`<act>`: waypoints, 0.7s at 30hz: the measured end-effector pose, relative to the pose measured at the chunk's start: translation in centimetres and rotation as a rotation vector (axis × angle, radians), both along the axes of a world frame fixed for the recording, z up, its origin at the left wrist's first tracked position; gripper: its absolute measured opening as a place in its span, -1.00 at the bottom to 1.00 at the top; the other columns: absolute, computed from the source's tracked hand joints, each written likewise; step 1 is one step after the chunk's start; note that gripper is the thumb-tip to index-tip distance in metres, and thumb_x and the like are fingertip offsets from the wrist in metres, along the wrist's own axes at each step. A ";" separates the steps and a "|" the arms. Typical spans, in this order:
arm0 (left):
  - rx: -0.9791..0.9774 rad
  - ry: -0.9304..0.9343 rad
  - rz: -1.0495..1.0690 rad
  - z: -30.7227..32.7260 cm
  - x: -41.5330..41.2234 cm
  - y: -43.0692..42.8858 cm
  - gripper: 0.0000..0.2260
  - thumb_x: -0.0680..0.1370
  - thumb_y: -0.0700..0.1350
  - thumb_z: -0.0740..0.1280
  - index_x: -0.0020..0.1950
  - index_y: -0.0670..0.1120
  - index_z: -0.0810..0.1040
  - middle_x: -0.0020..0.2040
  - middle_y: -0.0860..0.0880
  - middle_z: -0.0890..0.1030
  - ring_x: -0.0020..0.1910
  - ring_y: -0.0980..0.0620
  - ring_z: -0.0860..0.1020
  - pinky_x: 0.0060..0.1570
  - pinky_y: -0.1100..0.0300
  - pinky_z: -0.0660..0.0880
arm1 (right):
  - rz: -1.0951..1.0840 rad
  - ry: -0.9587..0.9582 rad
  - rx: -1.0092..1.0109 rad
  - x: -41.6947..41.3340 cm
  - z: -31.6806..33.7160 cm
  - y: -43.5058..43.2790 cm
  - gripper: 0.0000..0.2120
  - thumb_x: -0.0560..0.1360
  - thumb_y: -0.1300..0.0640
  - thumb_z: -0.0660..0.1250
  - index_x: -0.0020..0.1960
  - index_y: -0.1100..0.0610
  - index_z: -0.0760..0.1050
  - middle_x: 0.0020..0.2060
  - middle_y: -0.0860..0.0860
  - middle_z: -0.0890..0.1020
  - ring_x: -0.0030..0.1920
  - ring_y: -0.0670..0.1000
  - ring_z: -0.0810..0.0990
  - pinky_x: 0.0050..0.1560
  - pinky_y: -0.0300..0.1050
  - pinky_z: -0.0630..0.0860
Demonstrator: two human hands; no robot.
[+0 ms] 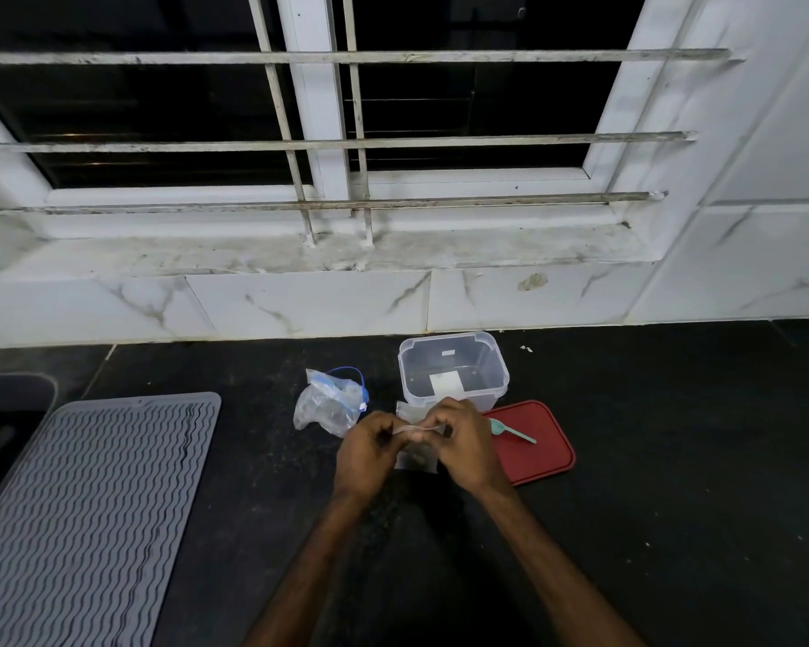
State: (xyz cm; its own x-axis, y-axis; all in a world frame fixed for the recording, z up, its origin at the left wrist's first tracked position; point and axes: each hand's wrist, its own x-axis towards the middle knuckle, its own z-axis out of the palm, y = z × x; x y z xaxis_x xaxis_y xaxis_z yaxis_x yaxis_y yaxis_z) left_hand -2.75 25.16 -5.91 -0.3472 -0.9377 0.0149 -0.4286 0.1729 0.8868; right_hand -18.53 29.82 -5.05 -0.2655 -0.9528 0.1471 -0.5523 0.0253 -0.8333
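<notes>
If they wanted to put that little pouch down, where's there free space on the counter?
The widest bare counter lies right of the red lid. Another strip runs between the mat and the crumpled bag. It is crowded around the pouch, where the bag, the tub and the lid with its spoon sit close together.

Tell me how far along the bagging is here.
Done: the tub stands open, its red lid on the counter with a spoon on it. In hand: the left hand and right hand pinch the top edge of a small clear bag with something dark inside. Left: probably finishing the seal, whose state I cannot tell, and stowing the bag; the tub looks empty.
</notes>
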 end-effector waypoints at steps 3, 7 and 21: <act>0.031 -0.012 -0.016 0.0 0.1 0.2 -0.92 0.47 -0.07 0.44 -0.13 0.13 0.65 -0.19 0.19 0.67 -0.16 0.22 0.62 -0.06 0.05 0.59 | -0.027 0.030 0.003 0.1 0.1 0.0 -0.82 0.28 -0.09 0.53 -0.28 -0.01 0.65 -0.33 -0.17 0.57 -0.16 -0.12 0.49 -0.15 -0.04 0.49; 0.061 -0.021 -0.018 -0.2 0.2 0.7 -0.93 0.47 -0.05 0.45 -0.11 0.14 0.67 -0.19 0.23 0.68 -0.16 0.24 0.64 -0.04 0.03 0.59 | -0.004 -0.031 0.052 -0.1 -0.3 0.4 -0.83 0.26 -0.09 0.56 -0.27 -0.03 0.65 -0.34 -0.14 0.61 -0.18 -0.08 0.55 -0.14 0.05 0.53; 0.057 0.107 0.025 0.4 0.4 1.2 -0.92 0.50 -0.12 0.41 -0.17 0.05 0.61 -0.20 0.11 0.68 -0.14 0.13 0.65 -0.03 -0.03 0.59 | -0.018 -0.141 0.085 -0.7 0.4 1.0 -0.92 0.38 0.25 0.50 -0.17 0.10 0.69 -0.25 -0.10 0.70 -0.18 -0.14 0.66 -0.05 -0.15 0.60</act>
